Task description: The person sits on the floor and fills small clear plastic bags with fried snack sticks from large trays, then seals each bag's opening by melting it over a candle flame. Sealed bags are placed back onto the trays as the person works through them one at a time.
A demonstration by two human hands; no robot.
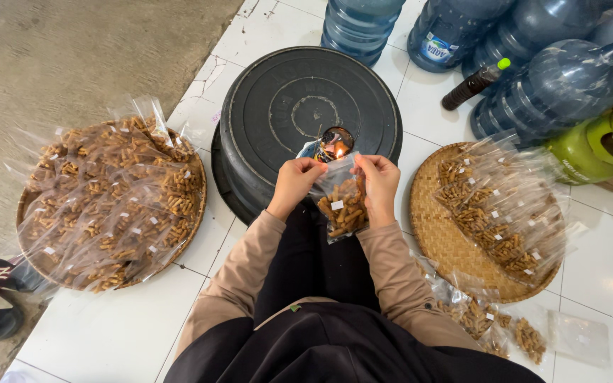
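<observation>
Between 2 hands (335, 181): 1 snack bag (342, 206)

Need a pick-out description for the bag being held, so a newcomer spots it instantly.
Start at the round black lid mid-floor, where a small flame burns. Just below it, the left hand and right hand pinch one clear snack bag. It alone is lifted; the others lie on woven trays.

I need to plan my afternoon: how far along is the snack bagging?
Done: the round woven tray is heaped with filled bags. In hand: left hand and right hand hold a clear snack bag by a small flame. Left: bags on the other woven tray.
</observation>
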